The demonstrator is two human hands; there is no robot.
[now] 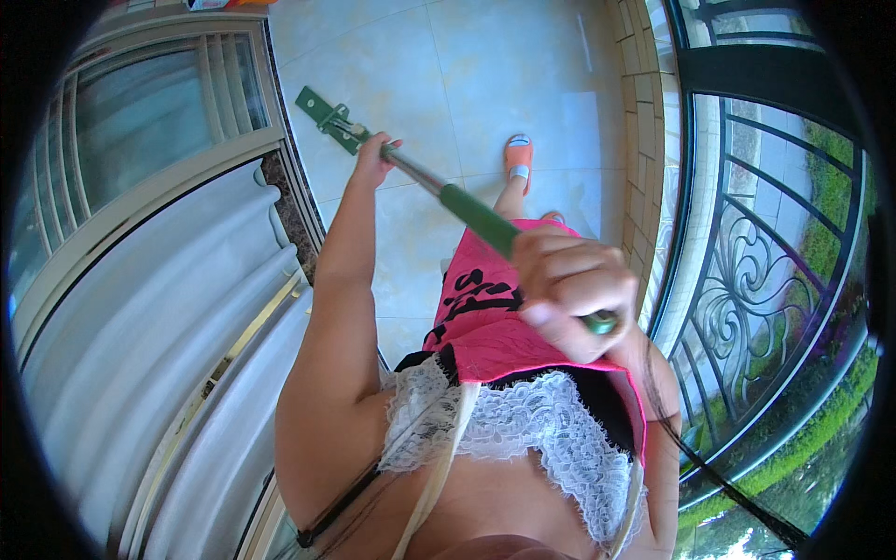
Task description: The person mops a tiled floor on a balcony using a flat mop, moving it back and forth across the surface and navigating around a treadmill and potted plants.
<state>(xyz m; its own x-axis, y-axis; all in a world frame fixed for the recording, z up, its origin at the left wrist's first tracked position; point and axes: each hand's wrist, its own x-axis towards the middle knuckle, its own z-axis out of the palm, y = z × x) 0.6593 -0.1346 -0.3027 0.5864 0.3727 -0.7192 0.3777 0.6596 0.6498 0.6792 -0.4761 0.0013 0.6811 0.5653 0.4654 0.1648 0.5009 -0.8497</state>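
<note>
A long mop-like pole (414, 170) with a green grip (479, 218) runs slantwise in front of me. My left hand (376, 159) is closed around its metal shaft, close to the flat green head plate (320, 117) at the far end. The plate has holes and a wire bracket, and no pad or cloth shows on its visible side. My right hand (577, 287) is wrapped around the grip near its top end, in front of my pink apron (483, 301); the green end pokes out below the fingers.
Pale floor tiles (448, 84) lie ahead, with my orange slipper (519, 150) on them. At left stand a sliding window frame (161, 164) and a white curtain (154, 280). A low tiled wall (640, 140) and dark metal railings (763, 280) border the right.
</note>
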